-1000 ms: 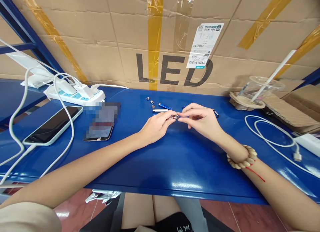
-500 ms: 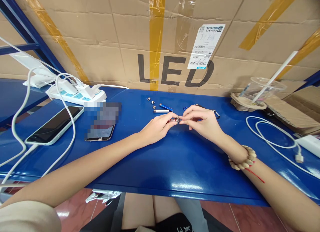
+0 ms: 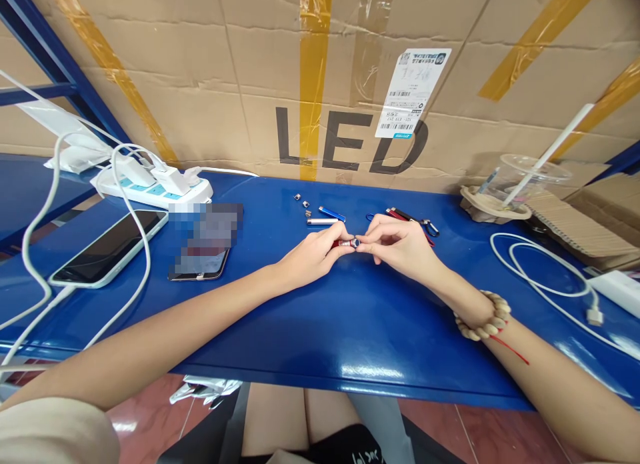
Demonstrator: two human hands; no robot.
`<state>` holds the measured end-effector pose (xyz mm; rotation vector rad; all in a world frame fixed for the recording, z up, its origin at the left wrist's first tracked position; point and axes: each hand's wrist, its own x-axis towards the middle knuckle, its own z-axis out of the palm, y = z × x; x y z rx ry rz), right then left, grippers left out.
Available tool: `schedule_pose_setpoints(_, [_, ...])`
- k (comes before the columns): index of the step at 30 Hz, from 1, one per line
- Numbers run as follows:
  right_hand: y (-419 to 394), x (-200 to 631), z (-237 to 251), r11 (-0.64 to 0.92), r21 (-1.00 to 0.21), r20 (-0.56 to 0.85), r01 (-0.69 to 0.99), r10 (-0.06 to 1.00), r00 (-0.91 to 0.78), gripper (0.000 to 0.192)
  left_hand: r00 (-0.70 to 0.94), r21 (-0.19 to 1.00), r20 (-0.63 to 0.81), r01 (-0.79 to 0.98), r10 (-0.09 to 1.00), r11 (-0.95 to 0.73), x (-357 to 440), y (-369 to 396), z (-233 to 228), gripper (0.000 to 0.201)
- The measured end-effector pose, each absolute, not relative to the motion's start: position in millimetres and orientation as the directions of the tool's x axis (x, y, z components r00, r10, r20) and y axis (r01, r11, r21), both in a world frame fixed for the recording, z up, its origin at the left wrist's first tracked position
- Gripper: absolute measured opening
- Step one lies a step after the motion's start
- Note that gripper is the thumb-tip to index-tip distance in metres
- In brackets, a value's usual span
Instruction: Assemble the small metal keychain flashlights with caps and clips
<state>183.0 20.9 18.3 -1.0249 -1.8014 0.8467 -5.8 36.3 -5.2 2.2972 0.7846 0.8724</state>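
Note:
My left hand (image 3: 313, 256) is closed around a small red metal tube (image 3: 344, 243), whose shiny silver end (image 3: 355, 243) points to the right. The thumb and fingertips of my right hand (image 3: 403, 245) are pinched together at that end; whether a small part sits between them is hidden. Just beyond my left hand lie a silver tube (image 3: 321, 222) and a blue tube (image 3: 332, 215). Several tiny metal pieces (image 3: 306, 204) are scattered to their left. Behind my right hand, partly covered, are red and black tubes (image 3: 397, 214) with a metal clip (image 3: 431, 228).
Two phones, one with a pale case (image 3: 107, 251) and one dark (image 3: 200, 274), lie left near a white power strip (image 3: 187, 199) with looping cables. On the right are a plastic cup (image 3: 530, 177) in a carton holder and a white cable (image 3: 545, 287). A large cardboard box (image 3: 200, 104) stands behind.
The red tube has turned a little, so its silver end shows more clearly. My right hand has shifted slightly left, uncovering more of the red and black tubes behind it.

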Motion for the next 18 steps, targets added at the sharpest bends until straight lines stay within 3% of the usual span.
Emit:
schedule_pose_setpoints(14, [17.3, 174.8, 8.5, 0.218, -0.922, 0.145, 0.319, 0.961, -0.237, 0.042, 0.625, 0.396, 0.538, 0.405, 0.566, -0.824, -6.8, 40.0, -11.9, 0.015])
schedule_pose_setpoints(18, [15.6, 172.9, 11.6, 0.165, -0.924, 0.094, 0.345, 0.972, -0.214, 0.041, 0.624, 0.378, 0.535, 0.426, 0.570, -0.822, -6.3, 39.0, -10.5, 0.014])
